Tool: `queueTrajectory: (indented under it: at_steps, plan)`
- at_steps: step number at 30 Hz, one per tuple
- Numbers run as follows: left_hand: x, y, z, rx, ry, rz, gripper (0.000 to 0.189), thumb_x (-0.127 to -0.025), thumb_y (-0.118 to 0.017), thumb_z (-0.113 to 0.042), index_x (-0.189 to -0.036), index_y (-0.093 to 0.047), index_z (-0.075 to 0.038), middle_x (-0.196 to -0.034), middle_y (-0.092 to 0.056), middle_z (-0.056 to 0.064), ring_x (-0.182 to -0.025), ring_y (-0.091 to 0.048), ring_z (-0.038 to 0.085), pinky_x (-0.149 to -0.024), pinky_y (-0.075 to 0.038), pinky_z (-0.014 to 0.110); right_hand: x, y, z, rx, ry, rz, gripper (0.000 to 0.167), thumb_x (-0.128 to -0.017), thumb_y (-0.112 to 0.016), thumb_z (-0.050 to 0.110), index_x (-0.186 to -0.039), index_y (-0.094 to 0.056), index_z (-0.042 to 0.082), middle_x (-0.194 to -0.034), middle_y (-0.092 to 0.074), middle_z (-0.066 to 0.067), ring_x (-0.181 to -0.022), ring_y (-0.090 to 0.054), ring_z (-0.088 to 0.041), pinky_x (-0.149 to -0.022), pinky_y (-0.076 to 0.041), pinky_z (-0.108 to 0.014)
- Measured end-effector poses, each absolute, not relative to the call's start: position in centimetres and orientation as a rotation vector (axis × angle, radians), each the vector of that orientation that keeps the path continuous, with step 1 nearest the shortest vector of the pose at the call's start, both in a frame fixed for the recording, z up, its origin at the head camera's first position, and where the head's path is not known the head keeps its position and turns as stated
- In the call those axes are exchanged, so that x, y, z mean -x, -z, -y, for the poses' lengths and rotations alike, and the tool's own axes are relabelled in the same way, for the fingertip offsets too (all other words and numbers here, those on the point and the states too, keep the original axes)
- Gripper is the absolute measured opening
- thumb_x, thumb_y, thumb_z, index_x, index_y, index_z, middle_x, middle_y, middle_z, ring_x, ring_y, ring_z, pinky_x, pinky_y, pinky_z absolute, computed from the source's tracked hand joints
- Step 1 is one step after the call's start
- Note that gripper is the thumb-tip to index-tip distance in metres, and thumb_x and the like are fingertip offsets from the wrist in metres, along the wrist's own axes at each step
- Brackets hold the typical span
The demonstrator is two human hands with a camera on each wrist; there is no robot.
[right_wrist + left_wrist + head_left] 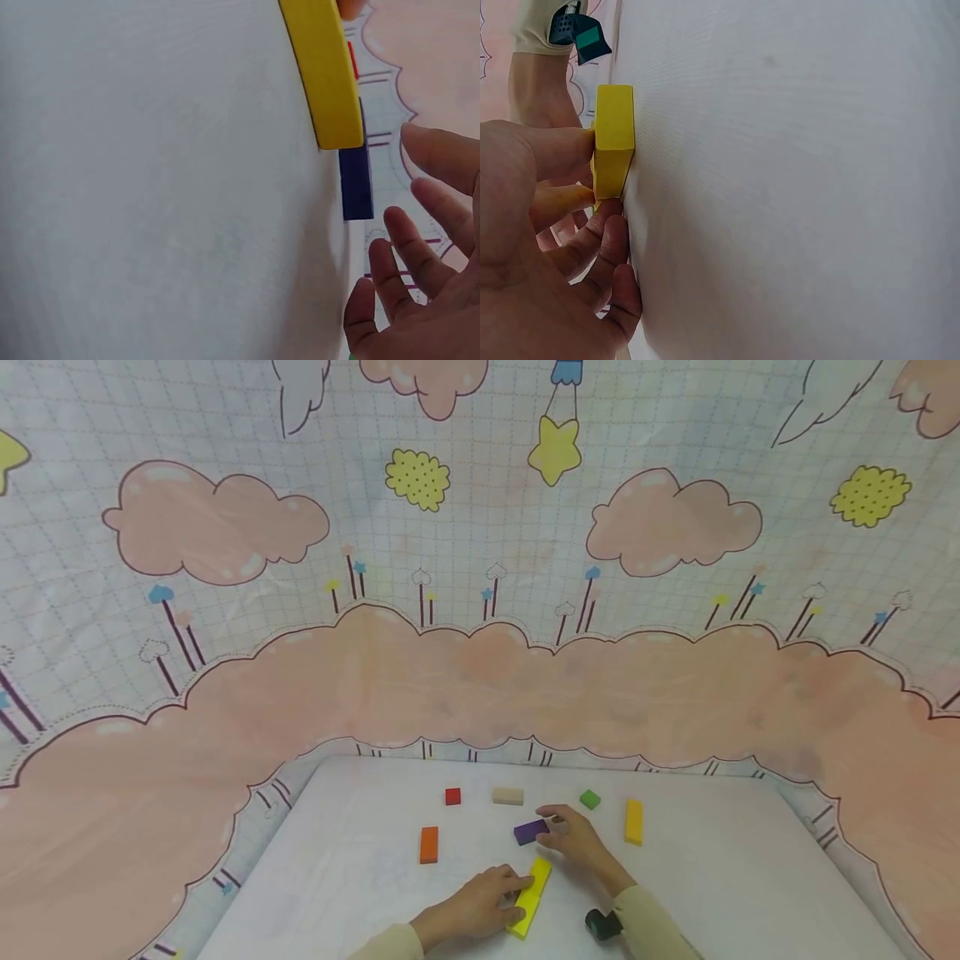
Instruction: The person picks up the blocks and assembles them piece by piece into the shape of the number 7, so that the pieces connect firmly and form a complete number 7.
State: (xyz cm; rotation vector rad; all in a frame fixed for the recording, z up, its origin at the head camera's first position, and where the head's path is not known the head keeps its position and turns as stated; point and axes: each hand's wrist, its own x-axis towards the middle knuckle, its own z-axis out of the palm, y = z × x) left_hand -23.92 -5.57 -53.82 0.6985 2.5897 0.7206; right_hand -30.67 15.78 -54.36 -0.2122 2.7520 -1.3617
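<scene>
My left hand (480, 903) grips a long yellow block (531, 900) lying aslant on the white table, thumb and index finger on it. In the left wrist view the thumb and fingers of the left hand (562, 202) meet the edges of the yellow block (615, 120). My right hand (577, 842) hovers beside a purple block (530, 832), fingers spread around its right end. In the right wrist view the right hand (427, 262) stands apart from the dark purple block (356, 180), which is partly covered by the yellow block (326, 82).
Behind the hands lie a red block (453, 797), a beige block (508, 796) and a green block (590, 799). An orange block (429, 845) is at the left, an amber block (633, 822) at the right. A patterned cloth (480, 685) rises behind the table (720, 860).
</scene>
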Motion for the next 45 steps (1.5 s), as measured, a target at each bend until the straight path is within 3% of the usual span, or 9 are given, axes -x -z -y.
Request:
queueTrajectory:
  at_steps: [15,28,35,45]
  plan:
    - [24.2,53.9,5.3,-0.671,-0.762,-2.577,0.048,-0.093,-0.066,-0.036,-0.139,-0.055,-0.032,-0.112,-0.06,-0.011,-0.088,-0.049,0.002,-0.091,-0.052,0.03,32.0,54.8,-15.2,0.202,1.268,-2.742,0.04,-0.084,-0.078,0.022,-0.122,-0.065,0.021,-0.134,-0.059,-0.013,-0.123,-0.055,-0.036,-0.104,-0.043,-0.057]
    - [24.1,53.9,5.3,-0.689,-0.737,-2.592,0.047,-0.094,-0.065,-0.036,-0.14,-0.055,-0.032,-0.112,-0.059,-0.011,-0.087,-0.047,0.002,-0.086,-0.051,0.026,32.4,55.1,-14.7,0.095,1.24,-2.728,0.038,-0.084,-0.076,0.021,-0.121,-0.065,0.023,-0.133,-0.059,-0.011,-0.123,-0.055,-0.034,-0.104,-0.042,-0.058]
    - [24.0,54.2,5.5,-0.709,-0.751,-2.582,0.047,-0.094,-0.064,-0.036,-0.14,-0.055,-0.032,-0.111,-0.058,-0.011,-0.086,-0.046,0.002,-0.083,-0.049,0.024,32.6,55.2,-14.6,0.134,1.23,-2.735,0.028,-0.085,-0.076,0.016,-0.112,-0.068,0.02,-0.126,-0.06,-0.01,-0.116,-0.057,-0.031,-0.102,-0.045,-0.055]
    - [24.0,54.5,5.5,-0.732,-0.742,-2.59,0.047,-0.094,-0.064,-0.036,-0.14,-0.055,-0.031,-0.112,-0.058,-0.012,-0.086,-0.046,0.001,-0.081,-0.048,0.023,32.2,54.8,-15.0,0.209,1.193,-2.772,0.03,-0.085,-0.076,0.019,-0.113,-0.066,0.02,-0.122,-0.062,-0.009,-0.108,-0.058,-0.025,-0.099,-0.049,-0.052]
